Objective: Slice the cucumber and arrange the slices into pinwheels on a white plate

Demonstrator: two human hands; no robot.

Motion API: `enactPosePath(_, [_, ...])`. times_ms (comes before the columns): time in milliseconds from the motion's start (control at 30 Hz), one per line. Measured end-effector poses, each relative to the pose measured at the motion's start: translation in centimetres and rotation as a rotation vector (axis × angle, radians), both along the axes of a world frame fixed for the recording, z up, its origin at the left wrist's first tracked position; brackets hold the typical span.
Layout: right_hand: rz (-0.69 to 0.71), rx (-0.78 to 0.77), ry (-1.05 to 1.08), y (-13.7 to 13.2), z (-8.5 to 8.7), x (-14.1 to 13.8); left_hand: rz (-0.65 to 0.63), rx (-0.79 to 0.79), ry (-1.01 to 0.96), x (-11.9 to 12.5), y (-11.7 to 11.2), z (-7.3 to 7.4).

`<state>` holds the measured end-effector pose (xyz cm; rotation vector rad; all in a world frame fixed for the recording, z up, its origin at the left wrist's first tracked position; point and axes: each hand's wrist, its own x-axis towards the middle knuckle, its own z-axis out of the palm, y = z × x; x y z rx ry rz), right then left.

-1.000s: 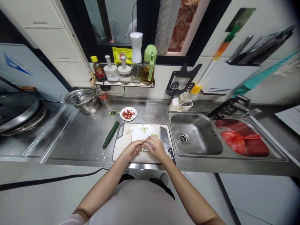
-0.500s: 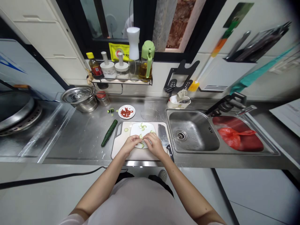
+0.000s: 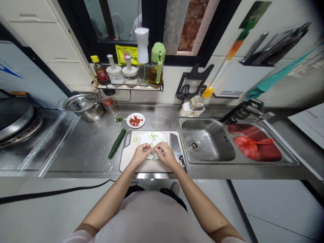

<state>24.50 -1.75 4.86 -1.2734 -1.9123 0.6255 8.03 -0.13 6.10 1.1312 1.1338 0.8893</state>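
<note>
You are working over the white plate (image 3: 145,138) on the cutting board (image 3: 127,159). Your left hand (image 3: 140,154) is pinching a cucumber slice (image 3: 152,145) between its fingers; your right hand (image 3: 165,154) is curling its fingers just beside, their grip impossible to tell. Other slices (image 3: 153,135) are lying on the plate.

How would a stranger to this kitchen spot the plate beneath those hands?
Left of the steel sink lies a cutting board. On it, under the left hand and right hand, sits a white plate. Squarish, with green cucumber slices, it differs from the round plate of red pieces behind.
</note>
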Motion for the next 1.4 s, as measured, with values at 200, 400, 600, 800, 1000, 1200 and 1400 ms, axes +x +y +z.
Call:
enactPosePath(200, [0.006,-0.018,-0.004,0.1,-0.1,0.2,0.007,0.024,0.017,-0.2,0.3,-0.7])
enactPosePath(400, [0.04,-0.036,-0.04,0.4,-0.3,0.6,-0.003,0.019,0.037,-0.2,0.5,-1.3])
enactPosePath(600, [0.085,-0.085,-0.082,0.7,-1.5,0.9,0.06,-0.144,-0.022,-0.1,0.3,-3.2])
enactPosePath(800, [0.146,-0.194,-0.113,1.3,-2.4,0.9,0.164,-0.261,-0.139,0.0,0.1,-5.0])
enactPosePath(1000, [0.209,-0.379,-0.108,1.8,-3.2,1.2,0.146,-0.213,-0.141,-0.3,-0.1,-6.0])
enactPosePath(1200, [0.223,-0.422,-0.105,2.2,-4.0,1.4,0.094,-0.185,-0.041,-0.6,-0.1,-7.1])
enactPosePath(1400, [0.253,-0.389,-0.148,2.9,-4.5,1.3,0.071,-0.123,0.224,-0.9,0.0,-8.0])
